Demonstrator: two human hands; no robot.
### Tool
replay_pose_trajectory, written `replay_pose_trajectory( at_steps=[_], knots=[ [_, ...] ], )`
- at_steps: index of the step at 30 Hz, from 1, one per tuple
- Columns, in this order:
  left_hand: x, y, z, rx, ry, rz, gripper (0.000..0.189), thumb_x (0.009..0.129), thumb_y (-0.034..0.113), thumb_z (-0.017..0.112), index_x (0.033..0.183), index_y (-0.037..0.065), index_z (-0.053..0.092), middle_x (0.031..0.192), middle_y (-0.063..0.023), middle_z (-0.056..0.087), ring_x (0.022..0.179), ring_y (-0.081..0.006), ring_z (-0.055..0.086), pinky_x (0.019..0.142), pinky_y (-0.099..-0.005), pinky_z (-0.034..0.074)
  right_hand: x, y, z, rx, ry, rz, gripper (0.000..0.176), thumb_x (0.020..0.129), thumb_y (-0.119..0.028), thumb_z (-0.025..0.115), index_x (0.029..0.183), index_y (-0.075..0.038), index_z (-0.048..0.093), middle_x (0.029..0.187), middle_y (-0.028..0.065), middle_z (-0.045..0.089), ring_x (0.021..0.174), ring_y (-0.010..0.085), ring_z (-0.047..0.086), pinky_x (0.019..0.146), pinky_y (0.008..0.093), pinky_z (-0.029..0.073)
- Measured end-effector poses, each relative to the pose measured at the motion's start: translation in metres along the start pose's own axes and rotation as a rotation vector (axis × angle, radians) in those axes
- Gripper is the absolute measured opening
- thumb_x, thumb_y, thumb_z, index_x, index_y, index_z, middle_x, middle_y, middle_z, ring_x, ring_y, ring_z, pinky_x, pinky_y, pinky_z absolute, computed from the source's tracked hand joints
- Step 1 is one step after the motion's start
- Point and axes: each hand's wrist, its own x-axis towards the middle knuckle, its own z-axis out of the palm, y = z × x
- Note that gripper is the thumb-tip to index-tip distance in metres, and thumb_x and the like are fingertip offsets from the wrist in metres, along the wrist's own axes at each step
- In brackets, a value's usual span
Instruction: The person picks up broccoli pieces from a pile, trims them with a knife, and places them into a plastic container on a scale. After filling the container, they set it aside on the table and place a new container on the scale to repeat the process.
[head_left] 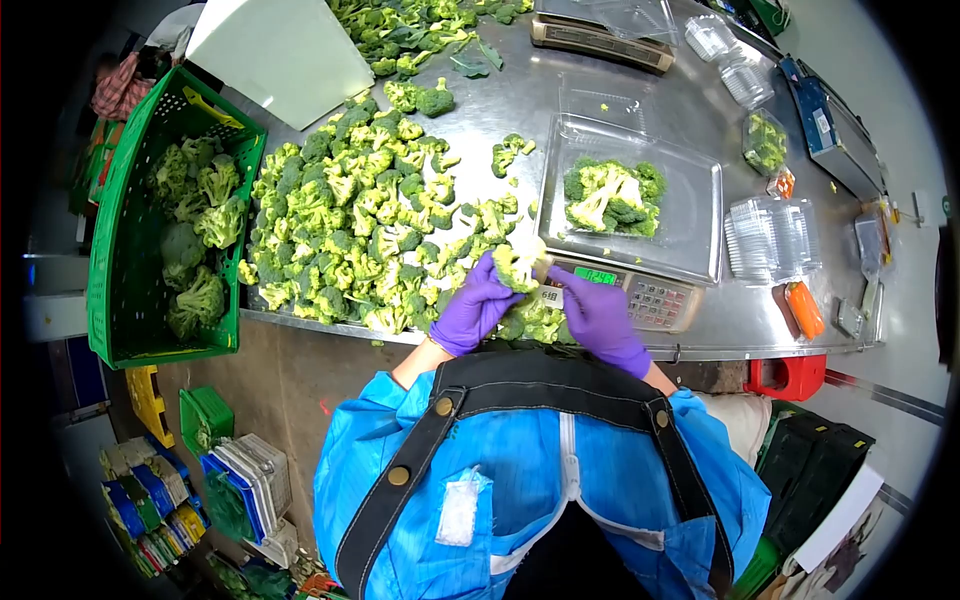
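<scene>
Right at the near edge of the steel table [745, 312], the left hand [478, 305] cups a broccoli floret [518, 262] and the right hand [600, 315] pinches its stem. The floret pile [350, 220] crowds the scale [650, 298], leaving little bare metal between them. The scale's clear tray [700, 205] holds broccoli, and the green crate [120, 240] holds whole heads. The display digits are too small to read.

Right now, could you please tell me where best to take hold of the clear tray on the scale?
Likely by the bare side rims of the clear tray, coming from above: it sits flat on the scale, with the broccoli heaped mid-tray.
</scene>
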Motion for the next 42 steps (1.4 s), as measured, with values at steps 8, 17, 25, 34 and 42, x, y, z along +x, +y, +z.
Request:
replay_pose_trajectory(
  at_steps=[8,17,25,34,42],
  knots=[
    [-0.005,-0.018,0.007,-0.035,-0.062,0.014,0.063,0.07,-0.015,0.043,0.13,-0.004,0.03,0.128,-0.0158,0.044,0.117,-0.0234,0.048,0.094,-0.0318,0.043,-0.01,0.01,0.028,-0.12,-0.009,0.012,0.008,0.076,-0.007,0.052,0.084,-0.006,0.054,0.065,0.0108,0.054,0.054,0.0297,0.055,0.052,0.039,0.043],
    [-0.016,0.02,0.028,0.482,0.043,0.271,0.054,0.063,-0.002,0.062,0.114,0.001,0.043,0.104,-0.0097,0.055,0.101,-0.0191,0.054,0.089,-0.0315,0.045,-0.062,0.043,0.024,-0.051,-0.24,0.359,0.019,0.08,-0.018,0.056,0.095,-0.01,0.064,0.057,0.0104,0.056,0.052,0.0255,0.058,0.049,0.0358,0.045],
    [0.075,0.02,0.064,1.321,-0.147,0.508,0.048,0.071,0.009,0.067,0.115,0.001,0.05,0.101,-0.0083,0.058,0.093,-0.0156,0.056,0.082,-0.0284,0.045,-0.038,0.04,-0.015,0.322,0.34,0.478,0.022,0.082,-0.01,0.06,0.103,-0.007,0.064,0.054,-0.001,0.046,0.051,0.0058,0.048,0.05,0.0231,0.038],
    [0.176,0.018,0.077,1.889,-0.324,0.54,0.056,0.076,0.032,0.066,0.122,0.005,0.049,0.113,-0.0136,0.056,0.109,-0.0245,0.05,0.097,-0.0355,0.034,-0.031,0.038,-0.026,0.44,0.456,0.509,0.02,0.087,-0.009,0.056,0.104,0.0,0.063,0.056,-0.0031,0.051,0.048,0.0025,0.045,0.046,0.0197,0.037],
    [0.145,0.035,0.02,1.463,-0.097,0.584,0.055,0.067,0.021,0.068,0.117,0.005,0.05,0.117,-0.0147,0.049,0.115,-0.0297,0.043,0.1,-0.0383,0.033,-0.024,0.041,-0.025,0.613,0.519,0.565,0.019,0.088,-0.009,0.054,0.102,0.002,0.062,0.058,-0.0023,0.05,0.048,0.0025,0.044,0.045,0.0184,0.035]
  ],
)
